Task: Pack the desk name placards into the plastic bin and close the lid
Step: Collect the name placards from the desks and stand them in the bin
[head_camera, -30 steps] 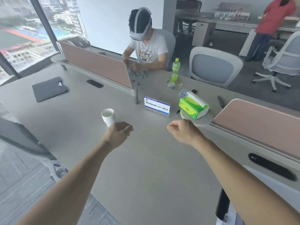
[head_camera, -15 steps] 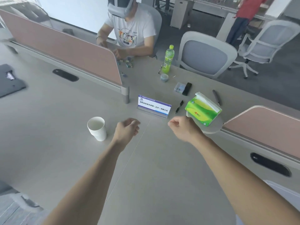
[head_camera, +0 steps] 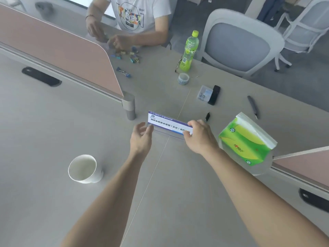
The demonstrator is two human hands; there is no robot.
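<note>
A clear desk name placard [head_camera: 167,123] with a blue and white card stands on the grey desk [head_camera: 53,132], just past both hands. My right hand [head_camera: 199,135] grips its right end, thumb in front and fingers over the top edge. My left hand [head_camera: 141,137] is at its left end with fingers relaxed and spread, fingertips close to or touching the edge. No plastic bin is in view.
A white paper cup [head_camera: 83,169] stands near left. A green tissue pack [head_camera: 246,139] lies right. Beyond are a pen [head_camera: 252,106], a black device [head_camera: 213,95], a small clear box [head_camera: 204,93], a green bottle [head_camera: 189,51], binder clips [head_camera: 123,71], pink dividers [head_camera: 58,52] and a seated person [head_camera: 135,20].
Both hands opened from fists and reached forward to the placard; the right hand took hold of its right end. The view tilted down and closer to the desk.
</note>
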